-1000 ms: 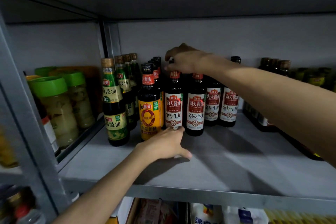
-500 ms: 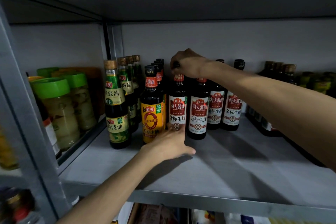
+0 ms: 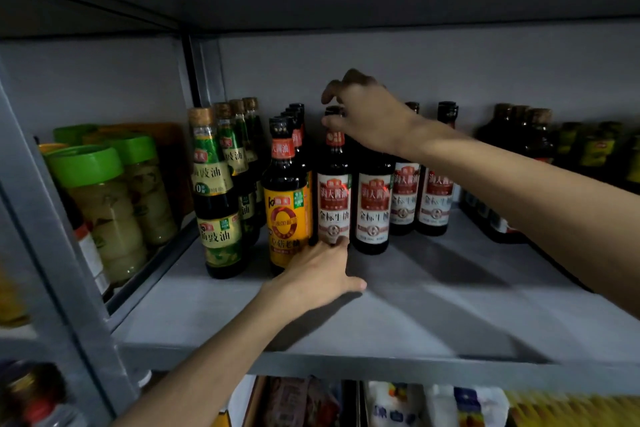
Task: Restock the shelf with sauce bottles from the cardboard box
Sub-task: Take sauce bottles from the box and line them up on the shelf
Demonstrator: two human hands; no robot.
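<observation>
Four red-and-white-labelled bottles [image 3: 374, 204] are on the shelf [image 3: 433, 305]. Of the yellow-labelled bottles [image 3: 285, 215], one shows whole at the front of a file, with at least three more caps behind it; the exact number is hard to tell. There are four green-labelled bottles [image 3: 214, 191] with tan caps. Three jars with green lids [image 3: 86, 166] show at far left, plus one orange lid [image 3: 52, 148]. Three dark bottles with brown caps [image 3: 519, 135] show at right; the blurred bottles beyond them cannot be counted. Two hands are in view: one left hand [image 3: 318, 274] and one right hand [image 3: 370, 114].
</observation>
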